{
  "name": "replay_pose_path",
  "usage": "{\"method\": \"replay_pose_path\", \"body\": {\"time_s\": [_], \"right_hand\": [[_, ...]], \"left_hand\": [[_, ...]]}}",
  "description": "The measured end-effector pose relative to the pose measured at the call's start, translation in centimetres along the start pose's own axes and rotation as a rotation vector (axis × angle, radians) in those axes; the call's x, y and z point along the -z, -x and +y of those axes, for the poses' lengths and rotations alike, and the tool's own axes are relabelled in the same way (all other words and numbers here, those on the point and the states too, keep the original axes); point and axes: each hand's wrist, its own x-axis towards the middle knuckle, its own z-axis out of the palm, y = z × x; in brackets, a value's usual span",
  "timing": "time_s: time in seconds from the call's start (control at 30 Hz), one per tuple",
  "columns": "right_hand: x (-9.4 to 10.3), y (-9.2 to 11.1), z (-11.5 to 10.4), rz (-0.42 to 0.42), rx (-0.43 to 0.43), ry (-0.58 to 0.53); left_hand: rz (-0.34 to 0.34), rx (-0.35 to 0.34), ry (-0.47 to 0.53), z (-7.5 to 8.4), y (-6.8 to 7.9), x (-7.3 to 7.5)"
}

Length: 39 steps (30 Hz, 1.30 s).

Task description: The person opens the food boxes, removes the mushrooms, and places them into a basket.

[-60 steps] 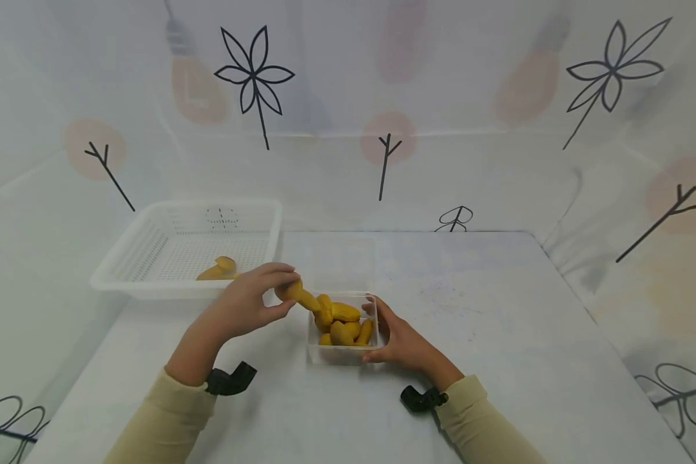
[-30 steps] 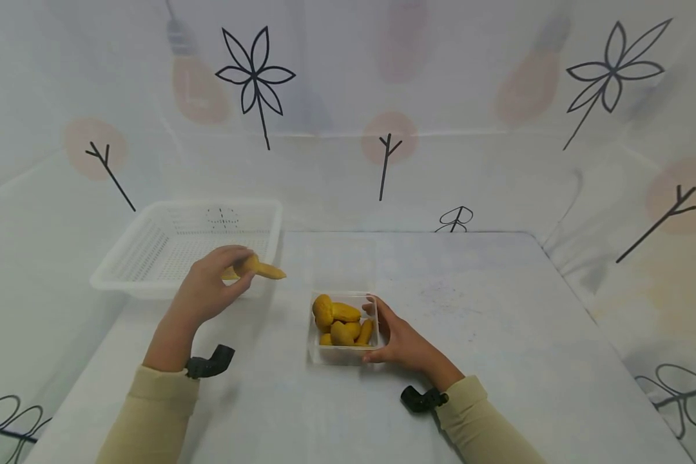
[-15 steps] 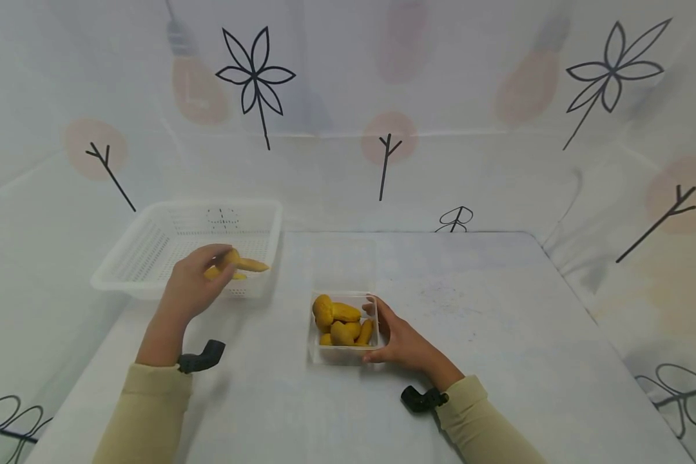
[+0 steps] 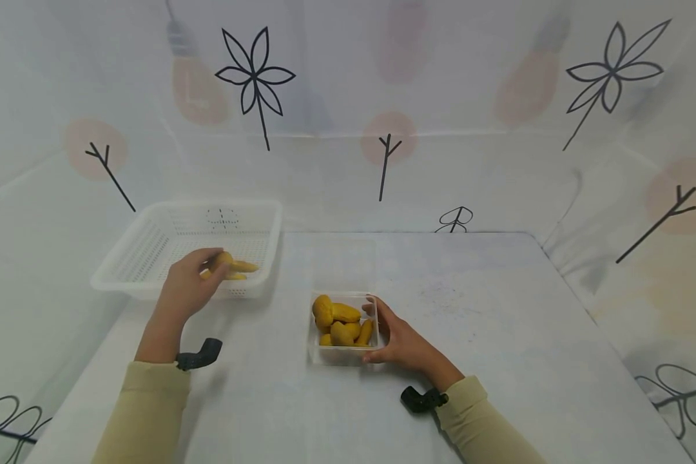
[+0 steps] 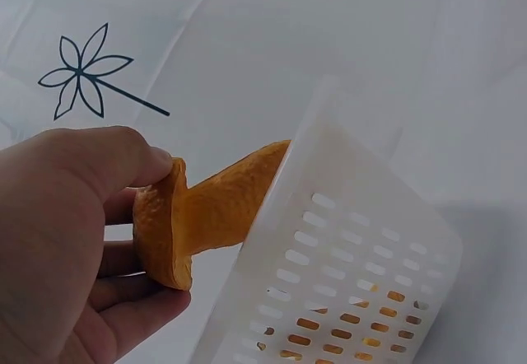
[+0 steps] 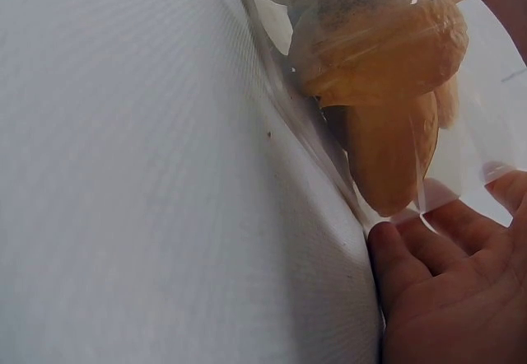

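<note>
At left of centre in the head view, we see the yellow mushroom [image 4: 225, 258] pinched by its cap in the left hand [image 4: 190, 281] at the near side of the white basket [image 4: 130, 290]; we judge a loose pinch could drop it, or its stem could snag on the rim. At lower centre, the right hand [image 4: 403, 343] grips the side of the clear container [image 4: 339, 356], which might tip if pulled unevenly. The basket wall hides the stem's tip in the left wrist view, and we cannot count the pieces behind its slots.
</note>
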Motion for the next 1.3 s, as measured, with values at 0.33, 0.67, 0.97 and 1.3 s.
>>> {"method": "replay_pose_path", "body": {"time_s": [0.33, 0.67, 0.97, 1.3], "right_hand": [[0.0, 0.1, 0.0, -0.006, -0.006, -0.012], [0.0, 0.1, 0.0, -0.011, -0.01, -0.019], [-0.1, 0.1, 0.0, -0.002, -0.012, 0.001], [-0.1, 0.1, -0.1, 0.003, -0.023, 0.008]], "left_hand": [[-0.071, 0.033, -0.027, -0.5, -0.3, -0.2], [-0.156, 0.077, -0.046, -0.9, -0.7, -0.9], [-0.189, 0.106, -0.031, -0.4, -0.6, -0.7], [-0.155, 0.038, -0.01, 0.1, -0.4, -1.0]]}}
